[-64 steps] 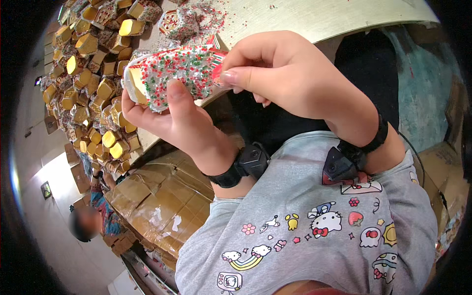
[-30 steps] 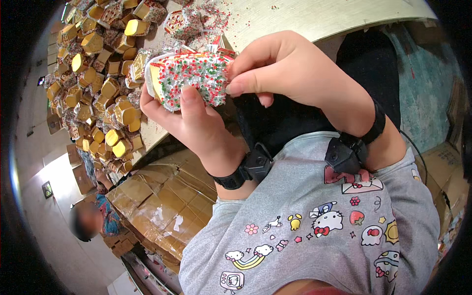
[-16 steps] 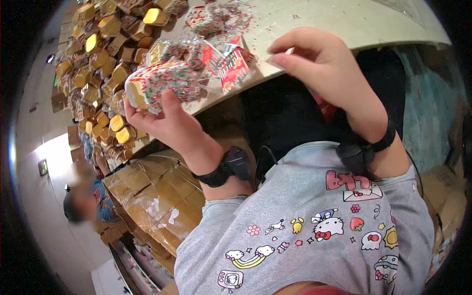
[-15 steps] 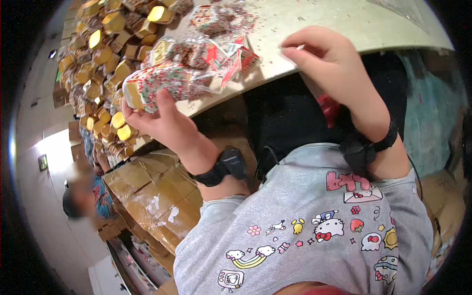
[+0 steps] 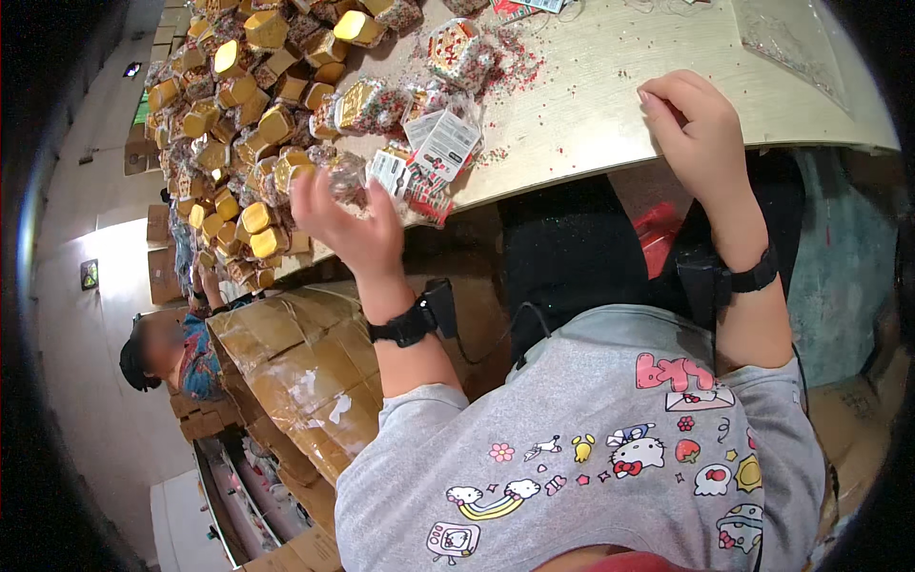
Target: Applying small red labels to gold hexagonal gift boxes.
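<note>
My left hand [image 5: 351, 224] is held over the table's front edge, fingers spread and thumb apart, with nothing in it. Just past its fingertips is a heap of bead-covered, gold-bottomed ornaments [image 5: 270, 124]. White cards with red and green edges [image 5: 443, 145] lie beside the thumb, among clear plastic. A house-shaped ornament [image 5: 367, 103] covered in red, green and white beads rests behind them. Over the bare tabletop to the right, my right hand [image 5: 701, 138] is curled, thumb and forefinger pinched close; anything between them is too small to make out.
Another beaded ornament [image 5: 460, 55] stands farther back, with loose beads [image 5: 517, 71] scattered beside it. A clear plastic bag [image 5: 791, 48] lies at the far right of the table [image 5: 610, 114]. A taped cardboard box [image 5: 295, 357] stands at my left; a person [image 5: 191, 357] is beyond it.
My left hand has let go of the beaded ornament it held, and its fingers have spread. My right hand has shifted to the right. The view has turned slightly.
</note>
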The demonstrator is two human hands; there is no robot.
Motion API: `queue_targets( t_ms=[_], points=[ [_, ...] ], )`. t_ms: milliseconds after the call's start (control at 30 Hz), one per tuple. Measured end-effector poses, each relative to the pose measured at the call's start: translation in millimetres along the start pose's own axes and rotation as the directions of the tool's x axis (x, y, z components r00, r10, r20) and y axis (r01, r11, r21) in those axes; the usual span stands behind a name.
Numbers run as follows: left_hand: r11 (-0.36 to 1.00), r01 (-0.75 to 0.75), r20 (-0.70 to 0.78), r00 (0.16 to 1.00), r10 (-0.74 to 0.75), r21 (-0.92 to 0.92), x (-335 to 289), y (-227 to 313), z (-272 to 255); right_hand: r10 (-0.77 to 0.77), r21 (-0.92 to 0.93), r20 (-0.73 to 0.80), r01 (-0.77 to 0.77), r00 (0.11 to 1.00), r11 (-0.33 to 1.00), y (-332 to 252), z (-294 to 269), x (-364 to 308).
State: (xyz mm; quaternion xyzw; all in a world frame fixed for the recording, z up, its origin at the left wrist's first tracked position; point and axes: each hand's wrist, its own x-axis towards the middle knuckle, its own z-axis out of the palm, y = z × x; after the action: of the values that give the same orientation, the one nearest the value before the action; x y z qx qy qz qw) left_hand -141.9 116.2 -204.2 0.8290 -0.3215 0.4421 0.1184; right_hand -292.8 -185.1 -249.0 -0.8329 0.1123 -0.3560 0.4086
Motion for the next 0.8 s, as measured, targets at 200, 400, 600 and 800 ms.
queue_targets(
  t_ms=[200,400,600,800],
  points=[
    [0.911,0.028,0.116,0.993,0.022,-0.412,-59,17,-13,-0.070,-0.020,-0.030,0.070,0.997,0.997,0,0,-3],
    [0.984,0.090,0.361,0.932,-0.028,-0.156,-74,36,-13,-0.136,-0.088,-0.008,0.135,0.991,0.987,-3,4,-5],
    [0.774,0.365,0.380,0.908,-0.174,-0.517,-40,49,0,-0.146,-0.041,0.064,0.149,0.987,0.988,-11,-7,1],
    [0.646,0.201,0.322,0.944,0.073,-0.736,-17,82,38,-0.268,-0.263,0.256,0.334,0.929,0.905,-7,-67,32]
  ],
)
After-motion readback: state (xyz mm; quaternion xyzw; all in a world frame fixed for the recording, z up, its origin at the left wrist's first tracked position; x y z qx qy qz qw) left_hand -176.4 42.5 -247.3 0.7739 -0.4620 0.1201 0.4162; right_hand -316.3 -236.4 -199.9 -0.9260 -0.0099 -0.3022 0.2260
